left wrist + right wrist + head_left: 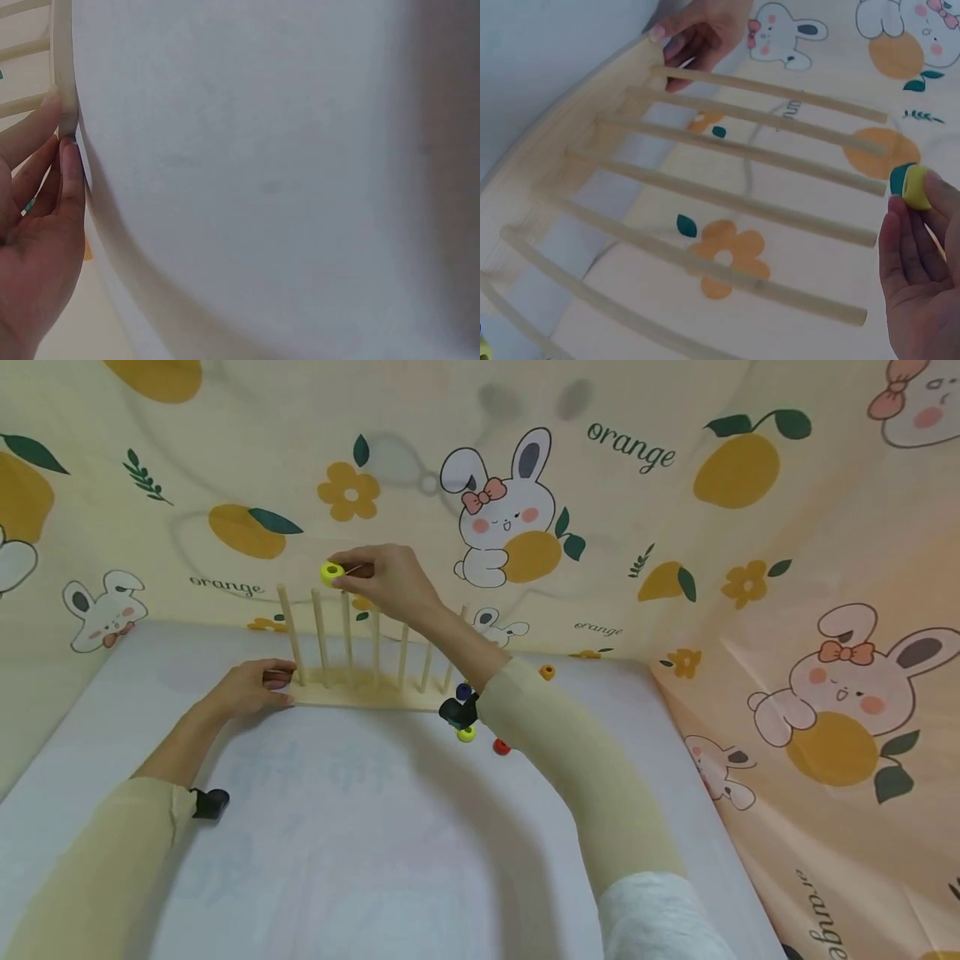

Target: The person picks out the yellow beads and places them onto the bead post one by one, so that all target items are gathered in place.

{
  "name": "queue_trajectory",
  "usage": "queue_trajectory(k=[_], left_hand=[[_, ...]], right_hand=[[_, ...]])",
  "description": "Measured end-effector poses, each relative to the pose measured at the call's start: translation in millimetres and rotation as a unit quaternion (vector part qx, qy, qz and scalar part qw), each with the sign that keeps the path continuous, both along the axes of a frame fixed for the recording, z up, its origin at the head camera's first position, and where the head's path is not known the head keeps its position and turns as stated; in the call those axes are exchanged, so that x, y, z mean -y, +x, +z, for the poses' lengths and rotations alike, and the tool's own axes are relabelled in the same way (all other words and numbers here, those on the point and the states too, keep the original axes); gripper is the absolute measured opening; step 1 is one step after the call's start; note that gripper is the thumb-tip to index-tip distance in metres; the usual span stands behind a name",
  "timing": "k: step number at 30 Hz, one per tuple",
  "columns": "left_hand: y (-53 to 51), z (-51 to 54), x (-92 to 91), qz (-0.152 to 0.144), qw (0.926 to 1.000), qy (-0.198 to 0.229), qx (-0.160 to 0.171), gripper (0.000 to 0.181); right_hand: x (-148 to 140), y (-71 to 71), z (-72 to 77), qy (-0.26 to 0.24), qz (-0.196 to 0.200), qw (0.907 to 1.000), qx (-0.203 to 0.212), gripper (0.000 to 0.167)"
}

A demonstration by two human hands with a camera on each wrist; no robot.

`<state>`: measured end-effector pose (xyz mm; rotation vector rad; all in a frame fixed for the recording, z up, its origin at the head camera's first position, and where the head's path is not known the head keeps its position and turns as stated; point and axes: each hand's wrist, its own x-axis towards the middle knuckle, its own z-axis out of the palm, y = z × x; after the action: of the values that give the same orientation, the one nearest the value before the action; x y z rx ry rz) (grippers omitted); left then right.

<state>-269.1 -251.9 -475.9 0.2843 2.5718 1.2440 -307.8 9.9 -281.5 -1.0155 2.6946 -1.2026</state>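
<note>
A wooden peg rack [360,700] stands on the white table, several upright pegs rising from its flat base. My left hand [247,687] holds the left end of the base; in the left wrist view the thumb lies on top and fingers touch the end. My right hand [390,578] pinches a yellow bead [332,573] between thumb and fingertips, just above the peg tips near the left side. From the right wrist, the yellow bead [915,186] appears apart from the pegs [780,161]. No beads are visible on the pegs.
Loose beads lie by the rack's right end: dark blue [464,691], yellow [466,734], red [502,747] and orange [547,672]. My right forearm partly covers that area. A printed cloth [645,527] hangs behind the table and at its sides.
</note>
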Motion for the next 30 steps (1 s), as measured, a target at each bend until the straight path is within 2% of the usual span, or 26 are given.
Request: queue_trajectory(k=[10, 14, 20, 30], left_hand=[[0.0, -2.5, -0.5, 0.008, 0.9999, 0.010, 0.009, 0.065], [1.3, -1.4, -1.2, 0.017, 0.9998, 0.009, 0.003, 0.065], [-0.5, -1.5, 0.4, -0.001, 1.0000, 0.009, -0.003, 0.066], [-1.3, -4.1, 3.0, -0.003, 0.9999, -0.002, 0.009, 0.070]], right_hand=[[22, -1.9, -1.5, 0.009, 0.017, 0.9998, 0.006, 0.037], [30, -2.5, -1.7, 0.015, 0.026, 0.9996, 0.001, 0.037], [40, -3.1, -2.3, 0.025, 0.035, 0.9990, 0.007, 0.037], [53, -3.7, -6.1, 0.032, 0.040, 0.9986, 0.009, 0.038]])
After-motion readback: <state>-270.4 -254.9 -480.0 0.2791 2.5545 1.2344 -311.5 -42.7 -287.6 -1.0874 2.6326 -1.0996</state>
